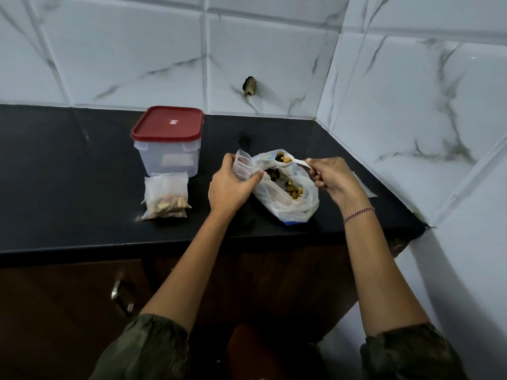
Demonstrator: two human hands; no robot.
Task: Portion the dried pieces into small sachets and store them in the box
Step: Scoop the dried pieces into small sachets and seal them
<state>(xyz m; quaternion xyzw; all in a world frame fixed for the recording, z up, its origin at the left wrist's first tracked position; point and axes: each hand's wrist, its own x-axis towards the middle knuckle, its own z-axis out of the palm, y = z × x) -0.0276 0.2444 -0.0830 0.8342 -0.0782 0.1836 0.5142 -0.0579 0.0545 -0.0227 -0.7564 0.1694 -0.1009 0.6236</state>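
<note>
My left hand grips an empty clear sachet, held upright with its mouth up. My right hand pinches the handle of a white plastic spoon loaded with yellow and dark dried pieces, its bowl just right of the sachet's mouth. Below the spoon an open white plastic bag of dried pieces lies on the black counter. A filled sachet lies to the left. Behind it stands a clear box with its red lid on.
White marble-pattern tiles form the back wall and the right wall, which meets the counter at a corner. A dark hole marks the back wall. Below the counter edge is a brown cabinet with a metal handle. More flat sachets lie behind my right hand.
</note>
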